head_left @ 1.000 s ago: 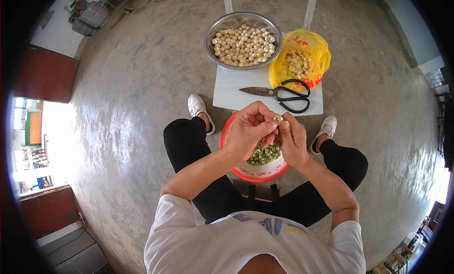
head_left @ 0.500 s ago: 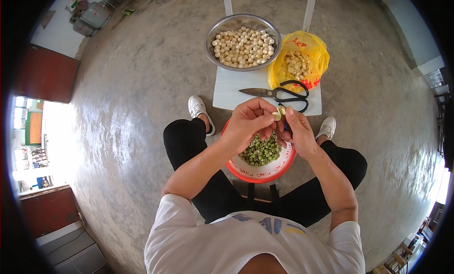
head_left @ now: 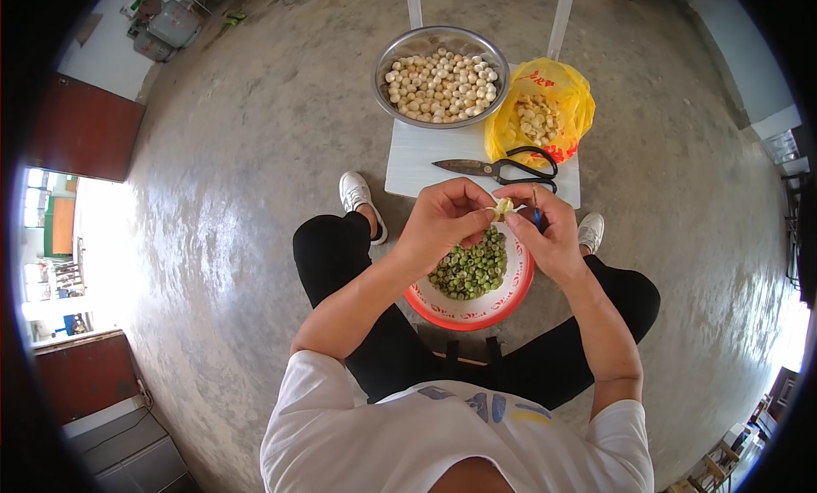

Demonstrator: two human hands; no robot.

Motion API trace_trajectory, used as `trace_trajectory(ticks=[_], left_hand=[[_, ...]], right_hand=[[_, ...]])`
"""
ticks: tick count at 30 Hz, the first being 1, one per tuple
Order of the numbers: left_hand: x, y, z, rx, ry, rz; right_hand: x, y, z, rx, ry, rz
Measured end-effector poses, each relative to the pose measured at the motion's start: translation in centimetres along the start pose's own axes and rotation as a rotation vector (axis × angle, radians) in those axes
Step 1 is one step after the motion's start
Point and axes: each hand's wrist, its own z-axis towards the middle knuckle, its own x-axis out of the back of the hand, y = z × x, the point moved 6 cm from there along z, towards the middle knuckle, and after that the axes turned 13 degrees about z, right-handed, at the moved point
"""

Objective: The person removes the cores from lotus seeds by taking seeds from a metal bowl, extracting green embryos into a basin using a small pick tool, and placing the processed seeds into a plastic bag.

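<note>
Above the basin, my left hand [head_left: 447,221] pinches a small pale yellowish piece [head_left: 504,207], perhaps a seed or its skin. The fingertips of my right hand [head_left: 555,238] close on the same piece from the other side. A dark object with a blue band [head_left: 536,218] shows in my right palm; its kind is partly hidden. Under both hands sits a white basin with a red rim [head_left: 481,318], holding many green and brownish small pieces [head_left: 468,267]. Just beyond my fingers, large black-handled scissors [head_left: 477,166] lie with the blade pointing left.
A pale low table [head_left: 417,165] bears a steel bowl [head_left: 383,97] of round cream-coloured balls [head_left: 442,85]. Beside it stands an open yellow plastic bag [head_left: 579,110] with pale scraps [head_left: 538,119]. My shoes [head_left: 356,192] flank the table. Gas cylinders [head_left: 174,23] stand far left.
My right hand has turned inward, its fingers now bent over the pale piece. The dark object with the blue band shows more clearly. The view has shifted slightly.
</note>
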Motion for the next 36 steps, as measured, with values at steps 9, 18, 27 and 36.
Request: trace_trajectory(ticks=[9, 18, 27, 36], left_hand=[[0.1, 0.1, -0.2, -0.089, 0.034, 0.220], [-0.2, -0.6, 0.0, -0.111, 0.033, 0.263], [0.4, -0.5, 0.0, 0.067, 0.020, 0.091], [0.7, -1.0, 0.2, 0.046, 0.005, -0.014]], right_hand=[[0.6, 0.5, 0.1, -0.055, 0.048, -0.155], [0.5, 0.3, 0.0, -0.083, 0.065, -0.227], [0.7, 0.4, 0.2, -0.195, 0.084, 0.001], [0.6, 1.0, 0.1, -0.115, 0.084, 0.037]])
